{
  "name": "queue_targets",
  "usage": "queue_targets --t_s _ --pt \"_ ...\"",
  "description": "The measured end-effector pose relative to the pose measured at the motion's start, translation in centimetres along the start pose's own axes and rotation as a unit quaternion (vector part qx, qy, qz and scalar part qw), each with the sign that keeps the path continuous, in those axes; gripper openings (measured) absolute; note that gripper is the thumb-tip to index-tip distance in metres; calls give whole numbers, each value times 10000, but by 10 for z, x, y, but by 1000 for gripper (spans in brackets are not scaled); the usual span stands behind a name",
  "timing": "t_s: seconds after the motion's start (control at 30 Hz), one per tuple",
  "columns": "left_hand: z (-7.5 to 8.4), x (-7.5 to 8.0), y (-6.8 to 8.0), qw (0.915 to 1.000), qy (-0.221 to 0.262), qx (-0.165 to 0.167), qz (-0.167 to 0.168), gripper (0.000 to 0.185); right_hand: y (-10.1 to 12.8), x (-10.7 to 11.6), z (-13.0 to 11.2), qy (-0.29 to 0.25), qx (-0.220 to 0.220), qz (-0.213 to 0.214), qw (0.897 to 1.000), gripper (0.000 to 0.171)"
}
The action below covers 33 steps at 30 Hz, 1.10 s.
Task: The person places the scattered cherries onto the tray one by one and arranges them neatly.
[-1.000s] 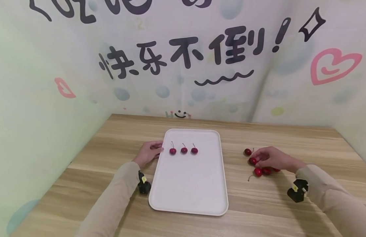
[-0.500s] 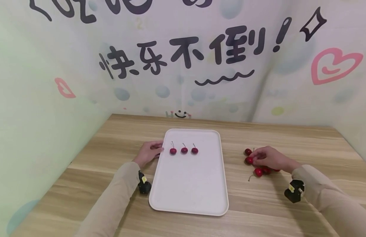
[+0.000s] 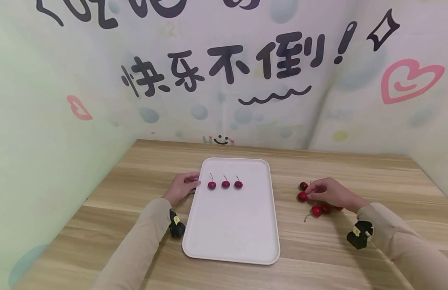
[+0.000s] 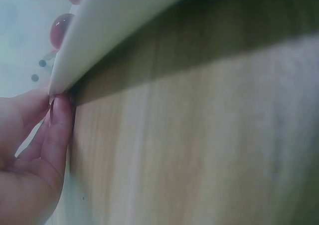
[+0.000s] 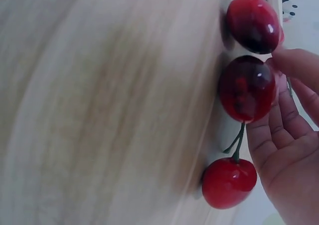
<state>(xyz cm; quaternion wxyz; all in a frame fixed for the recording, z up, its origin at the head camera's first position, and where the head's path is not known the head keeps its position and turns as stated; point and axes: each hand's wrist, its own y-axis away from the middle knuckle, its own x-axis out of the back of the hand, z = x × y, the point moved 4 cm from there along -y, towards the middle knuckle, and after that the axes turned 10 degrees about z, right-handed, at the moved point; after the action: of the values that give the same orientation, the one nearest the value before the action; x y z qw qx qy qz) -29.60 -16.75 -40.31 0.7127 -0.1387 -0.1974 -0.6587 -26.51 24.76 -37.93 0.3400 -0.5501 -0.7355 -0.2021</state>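
Note:
A white tray (image 3: 231,225) lies on the table with three dark red cherries (image 3: 225,184) in a row near its far end, stems pointing away. My left hand (image 3: 181,187) grips the tray's left rim, thumb and finger meeting at the edge in the left wrist view. Right of the tray, my right hand (image 3: 330,192) pinches a red cherry (image 3: 302,196) low over the table. Another cherry (image 3: 303,186) sits just beyond it. Several cherries, one with a visible stem (image 3: 316,211), lie under the hand. The right wrist view shows a dark cherry (image 5: 247,89) before the fingers; the pinched one is mostly hidden.
The wood-grain table (image 3: 293,245) runs back to a printed cloth wall (image 3: 224,112). Cloth also hangs along the left and right sides. Black wrist cameras (image 3: 359,234) hang beneath both sleeves.
My right hand has shifted slightly left, and the pinched cherry has moved left with it, away from the others. The left hand, the tray and its three cherries have stayed put.

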Motion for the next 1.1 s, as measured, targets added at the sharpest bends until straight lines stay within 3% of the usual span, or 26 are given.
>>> queue_targets --t_s 0.23,0.47,0.77,1.1 --pt "-1 -1 0 9999 90 -58 -30 37 -2 1 -1 -182 -289 108 9994 12" --pt "-4 -1 -2 9999 95 -48 8 37 -6 -4 -7 -611 -186 127 9979 17" --pt "-4 -1 -2 9999 82 -67 -21 37 -10 -16 -16 -789 -255 -9 9966 22" --pt "-4 -1 -2 10000 4 -6 16 37 -13 -11 -23 -345 -75 264 9990 19"
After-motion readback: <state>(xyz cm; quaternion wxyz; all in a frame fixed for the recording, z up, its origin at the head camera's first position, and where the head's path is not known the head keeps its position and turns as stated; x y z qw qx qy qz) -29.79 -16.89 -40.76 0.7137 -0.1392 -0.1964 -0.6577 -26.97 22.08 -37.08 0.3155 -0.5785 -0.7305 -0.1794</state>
